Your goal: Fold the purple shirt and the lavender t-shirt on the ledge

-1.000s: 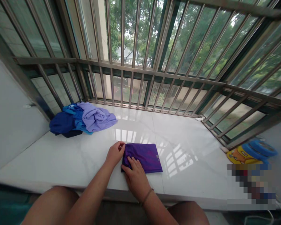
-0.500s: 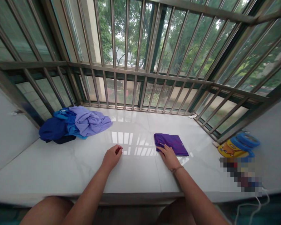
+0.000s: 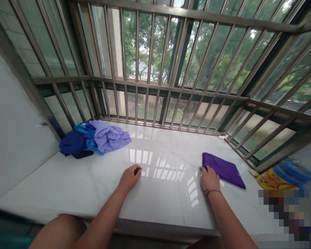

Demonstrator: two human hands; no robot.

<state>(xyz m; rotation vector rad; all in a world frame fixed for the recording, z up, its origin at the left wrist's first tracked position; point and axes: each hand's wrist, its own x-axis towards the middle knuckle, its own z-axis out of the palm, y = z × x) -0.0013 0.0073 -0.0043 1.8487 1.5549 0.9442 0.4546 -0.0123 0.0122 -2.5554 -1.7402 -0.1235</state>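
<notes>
A flat, folded purple cloth lies at the right on the white tiled ledge, turned at a slant. My right hand is at its near left corner, with fingers bent over the edge and gripping it. To the left, my left hand rests on the ledge with its fingers curled in and nothing visible in them. Beyond that hand, at the back left, sits a crumpled pile of clothes: a lavender garment on top of bright blue and dark navy clothes.
Metal window bars enclose the back and both sides of the ledge. A yellow and blue container with a handle stands at the far right. Beside it is a blurred-out patch. A small white scrap lies in the back right corner.
My right hand has moved the purple cloth to the right, and the cloth has turned clockwise. My left hand keeps its curled pose. The camera view has tilted and shifted.
</notes>
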